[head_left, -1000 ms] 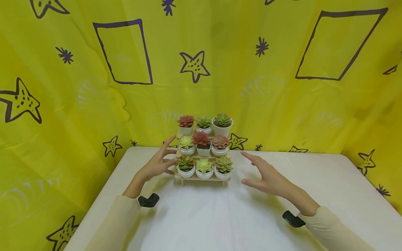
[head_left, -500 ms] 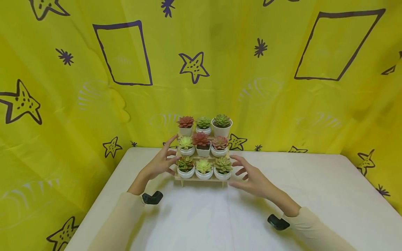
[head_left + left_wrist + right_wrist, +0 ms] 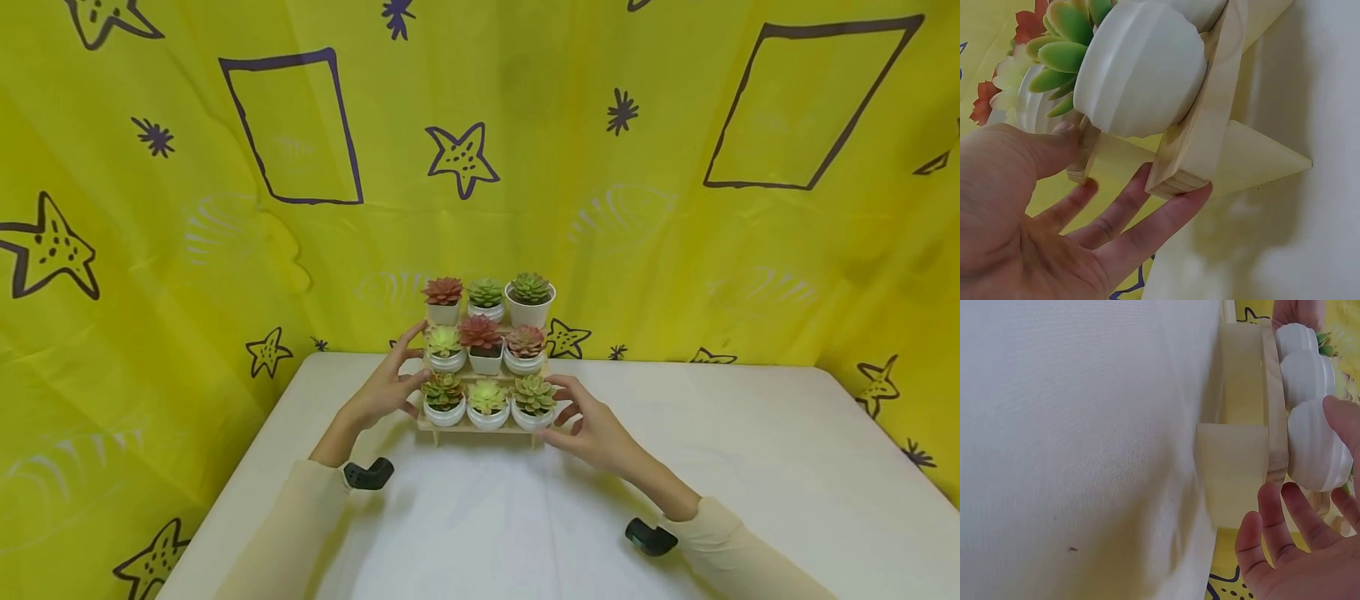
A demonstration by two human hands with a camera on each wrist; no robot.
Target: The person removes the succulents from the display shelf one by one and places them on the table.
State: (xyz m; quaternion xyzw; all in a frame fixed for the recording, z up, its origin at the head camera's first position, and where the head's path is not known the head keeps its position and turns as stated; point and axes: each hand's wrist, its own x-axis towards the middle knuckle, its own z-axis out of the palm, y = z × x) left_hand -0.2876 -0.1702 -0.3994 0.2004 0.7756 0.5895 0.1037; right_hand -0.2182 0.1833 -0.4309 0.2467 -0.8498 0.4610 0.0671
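Observation:
A three-tier wooden plant stand holds several small potted succulents on the white table. In the head view my left hand is at its left end. In the left wrist view the thumb lies on one shelf board with a finger beneath it, and other fingertips touch the end of the lower shelf board. My right hand is at the right end, fingers slightly bent. In the right wrist view its thumb is against or just beside a white pot, and fingertips meet the shelf end.
The white-covered table extends in front of the stand and to both sides. A yellow curtain with drawn starfish and frames hangs close behind it. Dark devices are strapped at both wrists.
My right hand has moved left from beside the stand to its right end, its fingers drawing in. My left hand has shifted slightly right against the left end. The stand has stayed in place.

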